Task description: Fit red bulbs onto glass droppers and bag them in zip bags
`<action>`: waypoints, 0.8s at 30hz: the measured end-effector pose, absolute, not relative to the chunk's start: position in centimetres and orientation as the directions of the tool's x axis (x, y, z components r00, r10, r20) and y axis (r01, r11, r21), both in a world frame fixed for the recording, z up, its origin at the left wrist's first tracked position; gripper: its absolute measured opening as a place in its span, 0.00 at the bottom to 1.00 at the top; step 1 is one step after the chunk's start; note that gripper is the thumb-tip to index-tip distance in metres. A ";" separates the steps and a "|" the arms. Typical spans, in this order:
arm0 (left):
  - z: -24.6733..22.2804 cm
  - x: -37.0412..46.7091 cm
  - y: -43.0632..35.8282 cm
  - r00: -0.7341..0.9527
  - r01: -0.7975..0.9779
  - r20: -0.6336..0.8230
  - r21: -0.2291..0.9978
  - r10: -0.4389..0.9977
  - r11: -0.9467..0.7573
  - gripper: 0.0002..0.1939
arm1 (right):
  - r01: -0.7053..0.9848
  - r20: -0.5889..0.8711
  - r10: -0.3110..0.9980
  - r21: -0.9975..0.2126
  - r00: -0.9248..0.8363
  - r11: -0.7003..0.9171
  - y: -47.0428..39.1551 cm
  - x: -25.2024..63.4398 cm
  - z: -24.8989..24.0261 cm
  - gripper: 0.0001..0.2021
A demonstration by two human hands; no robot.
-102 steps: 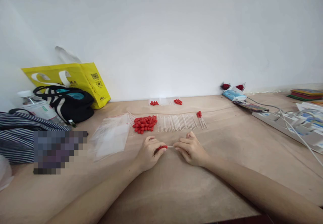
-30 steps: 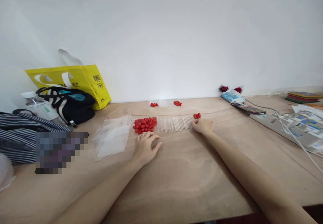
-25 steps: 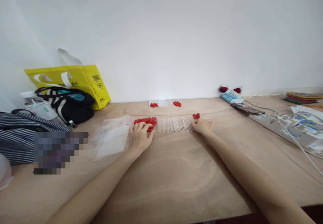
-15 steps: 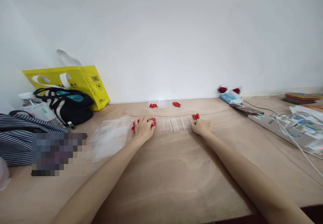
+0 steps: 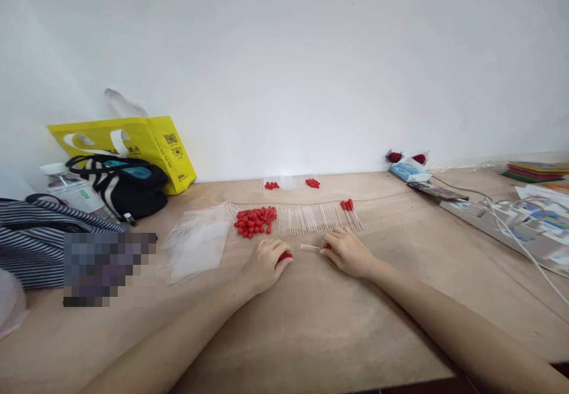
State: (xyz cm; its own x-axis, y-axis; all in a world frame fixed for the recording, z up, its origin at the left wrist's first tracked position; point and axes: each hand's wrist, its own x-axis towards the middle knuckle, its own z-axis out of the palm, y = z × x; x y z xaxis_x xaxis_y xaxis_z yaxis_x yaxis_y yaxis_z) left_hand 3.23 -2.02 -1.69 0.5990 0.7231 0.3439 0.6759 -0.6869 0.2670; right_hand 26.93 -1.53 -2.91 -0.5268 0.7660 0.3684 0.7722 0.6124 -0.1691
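Pinched in my left hand is a red dropper bulb. My right hand holds a thin clear dropper tube, one end pointing left toward that bulb; a small gap separates them. A pile of red bulbs lies just beyond my left hand. To its right, many clear tubes are laid side by side in a row. Several droppers with red bulbs fitted on their tubes rest beyond my right hand.
Flat clear plastic bags lie left of the pile. By the wall are bags with red bulbs. A yellow bag, a black bag and a bottle stand left. A power strip with cables lies right.
Both hands have come back toward me and closer together. The left has left the pile with a red bulb; the right has drawn away from the row with a tube.
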 end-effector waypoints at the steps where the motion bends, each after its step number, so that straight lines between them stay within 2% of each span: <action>1: -1.9 3.1 -2.1 0.581 0.667 0.353 0.309 0.734 -0.677 0.03 | 0.769 0.356 0.762 -0.158 -0.541 0.620 -1.7 26.8 -2.8 0.08; 4: -2.3 2.9 -1.9 0.541 0.642 0.373 0.395 0.754 -0.657 0.05 | 0.753 0.324 0.758 -0.171 -0.565 0.635 -1.8 26.7 -2.6 0.08; 8: -2.7 2.9 -1.6 0.526 0.639 0.418 0.380 0.741 -0.668 0.09 | 0.719 0.336 0.754 -0.247 -0.565 0.649 -1.6 26.8 -2.6 0.07; 12: -2.9 2.9 -1.5 0.524 0.628 0.434 0.384 0.733 -0.677 0.08 | 0.676 0.418 0.743 -0.327 -0.523 0.660 -1.5 26.5 -3.4 0.10; 16: -2.6 3.0 -1.6 0.526 0.611 0.444 0.396 0.725 -0.686 0.07 | 0.638 0.474 0.739 -0.390 -0.479 0.664 -1.2 25.9 -4.5 0.07; 24: -2.2 3.0 -1.8 0.526 0.593 0.451 0.413 0.721 -0.691 0.06 | 0.699 0.531 0.745 -0.345 -0.404 0.626 -2.3 25.0 -4.1 0.06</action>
State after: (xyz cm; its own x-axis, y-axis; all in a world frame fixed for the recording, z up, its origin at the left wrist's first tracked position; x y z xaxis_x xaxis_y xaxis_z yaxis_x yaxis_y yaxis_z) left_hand 3.01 -1.82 -2.17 0.5263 0.7211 0.4506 0.5932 -0.6910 0.4130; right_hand 24.98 -2.26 -4.13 -0.4044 0.7446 0.5311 0.6993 0.6260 -0.3451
